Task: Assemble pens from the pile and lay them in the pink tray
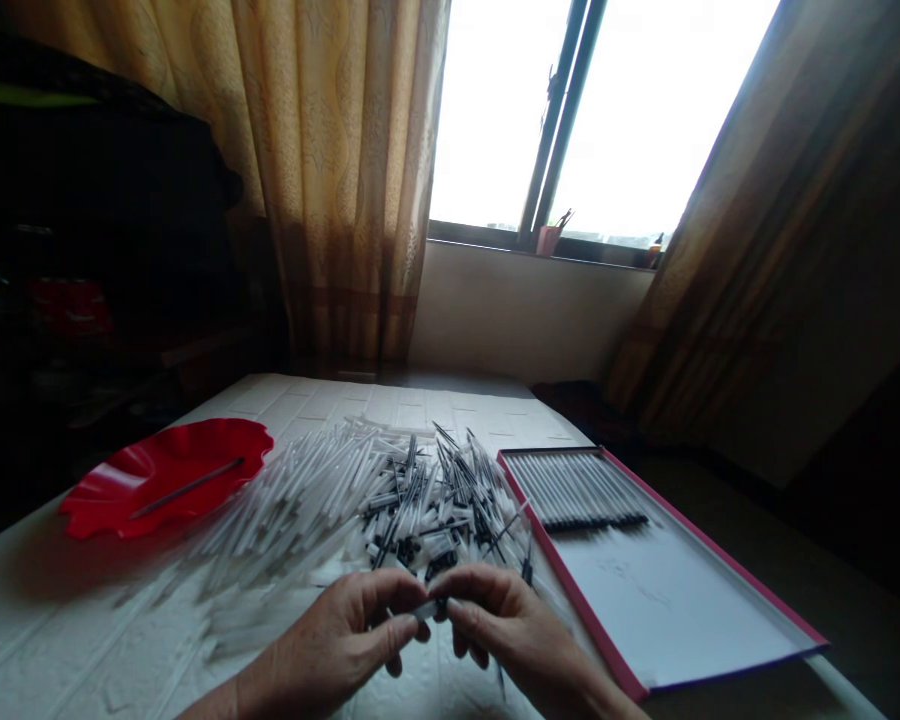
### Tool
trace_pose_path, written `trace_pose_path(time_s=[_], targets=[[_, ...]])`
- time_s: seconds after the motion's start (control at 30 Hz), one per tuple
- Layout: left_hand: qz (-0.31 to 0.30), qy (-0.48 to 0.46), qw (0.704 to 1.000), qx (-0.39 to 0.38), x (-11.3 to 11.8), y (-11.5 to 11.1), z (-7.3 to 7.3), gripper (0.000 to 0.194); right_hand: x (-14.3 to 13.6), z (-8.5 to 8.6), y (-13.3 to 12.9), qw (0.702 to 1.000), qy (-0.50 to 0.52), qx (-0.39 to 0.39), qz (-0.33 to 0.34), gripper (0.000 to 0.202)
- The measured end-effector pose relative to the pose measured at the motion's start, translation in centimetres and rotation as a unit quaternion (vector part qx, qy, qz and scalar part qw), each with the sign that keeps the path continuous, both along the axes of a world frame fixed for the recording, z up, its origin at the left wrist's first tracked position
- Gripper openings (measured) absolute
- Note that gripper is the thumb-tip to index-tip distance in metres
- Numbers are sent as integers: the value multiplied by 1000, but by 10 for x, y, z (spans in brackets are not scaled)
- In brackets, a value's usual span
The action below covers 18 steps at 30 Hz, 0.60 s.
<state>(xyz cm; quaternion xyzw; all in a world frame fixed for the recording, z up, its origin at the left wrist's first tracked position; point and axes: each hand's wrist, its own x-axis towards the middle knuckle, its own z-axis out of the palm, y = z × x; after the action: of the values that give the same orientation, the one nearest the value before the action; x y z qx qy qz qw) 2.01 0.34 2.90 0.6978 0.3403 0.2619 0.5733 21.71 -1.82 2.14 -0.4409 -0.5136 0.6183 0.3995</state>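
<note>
My left hand (345, 632) and my right hand (511, 625) meet at the near middle of the table, fingertips almost touching. Both are closed in a pinch on one small pen piece (426, 609), pale at the left and black at the right. Fingers hide much of it. Just beyond lies a heap of black and whitish pen parts (420, 500), with thin dark rods among them. Left of that heap spreads a pile of clear plastic pen tubes (292, 490). To the right, a shallow pink-edged box (570, 585) holds a row of pens (581, 485) with black ends.
A red wavy-rimmed plate (109, 480) with one dark rod (187, 488) on it stands at the left of the white table (60, 610). Behind are a curtain (337, 180) and a bright window with a small cup (547, 240) on its sill.
</note>
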Motion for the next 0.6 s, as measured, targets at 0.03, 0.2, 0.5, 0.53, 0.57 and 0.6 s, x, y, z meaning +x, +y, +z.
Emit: trace_pose_path(time_s=[0.03, 0.2, 0.5, 0.53, 0.57, 0.6], targets=[[0, 3, 1000, 5, 0, 0, 0, 23, 0, 0, 0, 1000, -1, 1, -2, 39], [-2, 3, 1000, 10, 0, 1, -1, 23, 0, -1, 0, 1000, -12, 13, -15, 35], [4, -17, 1000, -1, 1, 4, -9, 22, 0, -13, -2, 977, -97, 185, -29, 16], [3, -13, 1000, 4, 1, 4, -10, 22, 1, -13, -2, 967, -124, 220, -35, 14], [4, -7, 1000, 9, 1, 4, -11, 22, 1, -13, -2, 953, -152, 258, -41, 13], [5, 1, 1000, 14, 0, 5, -12, 22, 2, -12, -1, 938, -178, 294, -45, 14]])
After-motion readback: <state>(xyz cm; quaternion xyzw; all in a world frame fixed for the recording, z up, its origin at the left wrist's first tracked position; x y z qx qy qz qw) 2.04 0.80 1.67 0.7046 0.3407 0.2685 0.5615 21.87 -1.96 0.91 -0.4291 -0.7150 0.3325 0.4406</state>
